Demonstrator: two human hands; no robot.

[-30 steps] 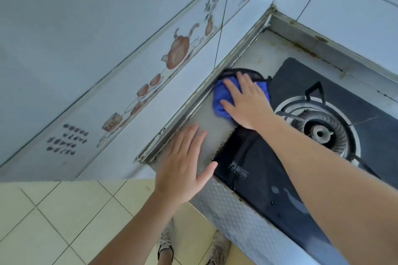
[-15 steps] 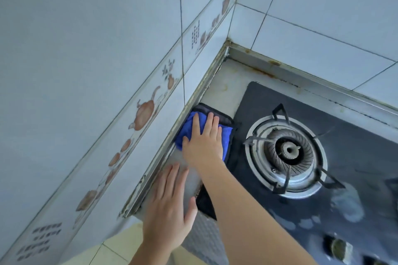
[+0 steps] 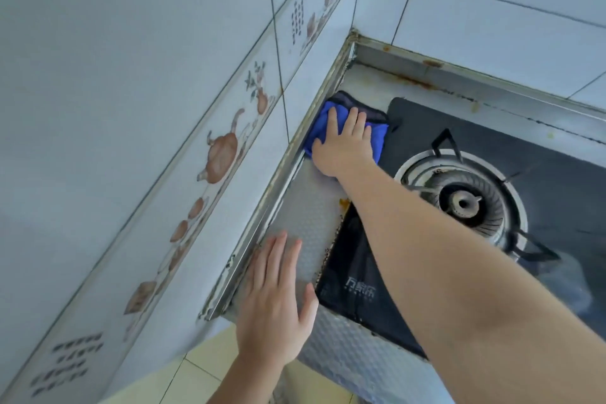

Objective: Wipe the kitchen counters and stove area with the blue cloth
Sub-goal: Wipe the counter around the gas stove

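Blue cloth lies under the flat, spread right hand; left hand spread on counter.

Bright blue cloth with dark edging; glossy black glass stove top; silver embossed diamond-pattern desk; pale blue wall tiles with brown teapot motifs; yellowish floor tiles.

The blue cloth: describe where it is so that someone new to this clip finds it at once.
Start at the black glass stove top with its round burner. Left of it, a narrow metal counter strip runs along the tiled wall. Near the strip's far corner, the blue cloth lies under the flat right hand; it is the only bright blue thing there.
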